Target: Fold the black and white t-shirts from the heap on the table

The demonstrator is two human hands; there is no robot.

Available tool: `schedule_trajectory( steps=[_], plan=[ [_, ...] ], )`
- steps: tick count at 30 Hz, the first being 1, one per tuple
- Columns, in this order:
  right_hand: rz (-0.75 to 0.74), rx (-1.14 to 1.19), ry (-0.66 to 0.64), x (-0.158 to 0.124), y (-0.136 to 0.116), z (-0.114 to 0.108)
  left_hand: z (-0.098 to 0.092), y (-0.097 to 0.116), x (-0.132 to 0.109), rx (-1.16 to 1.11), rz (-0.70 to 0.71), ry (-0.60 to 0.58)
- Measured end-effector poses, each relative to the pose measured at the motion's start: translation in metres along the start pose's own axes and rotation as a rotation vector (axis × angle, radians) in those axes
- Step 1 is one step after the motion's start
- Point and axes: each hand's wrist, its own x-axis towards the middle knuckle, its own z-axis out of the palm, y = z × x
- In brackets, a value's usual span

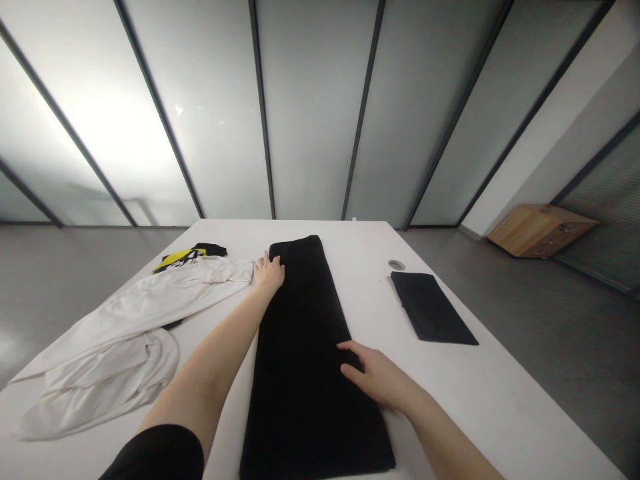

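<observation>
Head view shows the black cloth [307, 347] on the bench [500, 400] as a long narrow strip, seemingly folded lengthwise, not yet crosswise; right hand [377, 377] lies flat, fingers spread, on its edge, left hand [269, 272] touches its far corner, grip unclear; white garment [125, 333] lies crumpled beside

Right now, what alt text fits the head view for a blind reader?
Two bare hands rest flat on a long black cloth laid on a white table: left hand at its far end, right hand at its right edge. A white garment lies left of it, a small folded black cloth right.
</observation>
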Motion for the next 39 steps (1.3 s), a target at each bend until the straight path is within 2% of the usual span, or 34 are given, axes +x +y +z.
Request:
schedule_trajectory(
  steps=[2, 4, 6, 7, 9, 12, 14, 18, 21, 25, 27, 31, 33, 36, 39],
  plan=[
    [0.020, -0.118, 0.064, 0.003, 0.001, 0.000, 0.001, 0.009, -0.012, 0.145, 0.115, 0.038],
    [-0.012, -0.251, 0.219, 0.007, 0.002, 0.003, 0.007, 0.017, -0.027, 0.238, 0.230, 0.027],
    [-0.124, -0.352, 0.364, 0.012, 0.001, 0.009, 0.016, 0.021, -0.047, 0.283, 0.290, -0.030],
    [-0.191, -0.383, 0.385, 0.014, 0.000, 0.013, 0.022, 0.022, -0.058, 0.293, 0.300, -0.070],
    [-0.291, -0.416, 0.287, 0.014, -0.003, 0.024, 0.032, 0.022, -0.080, 0.280, 0.268, -0.142],
    [-0.292, -0.433, 0.056, 0.009, -0.007, 0.037, 0.038, 0.018, -0.109, 0.293, 0.245, -0.197],
    [-0.266, -0.420, -0.018, 0.003, -0.009, 0.040, 0.033, 0.013, -0.123, 0.325, 0.280, -0.229],
    [-0.269, -0.324, -0.041, -0.002, -0.009, 0.032, 0.008, -0.003, -0.145, 0.357, 0.389, -0.313],
    [-0.196, -0.303, 0.026, 0.003, -0.001, 0.028, -0.014, -0.019, -0.159, 0.380, 0.424, -0.355],
    [-0.023, -0.445, 0.162, 0.015, 0.018, 0.030, -0.038, -0.039, -0.180, 0.386, 0.448, -0.373],
    [0.015, -0.502, 0.222, 0.019, 0.026, 0.032, -0.045, -0.049, -0.190, 0.394, 0.409, -0.358],
    [0.028, -0.543, 0.308, 0.024, 0.032, 0.030, -0.052, -0.068, -0.205, 0.435, 0.191, -0.214],
    [0.031, -0.539, 0.347, 0.025, 0.032, 0.029, -0.055, -0.075, -0.212, 0.443, 0.154, -0.177],
    [-0.034, -0.503, 0.373, 0.026, 0.025, 0.030, -0.059, -0.072, -0.223, 0.444, 0.206, -0.153],
    [-0.207, -0.416, 0.310, 0.031, 0.004, 0.037, -0.055, -0.049, -0.227, 0.378, 0.292, -0.139]
  ],
)
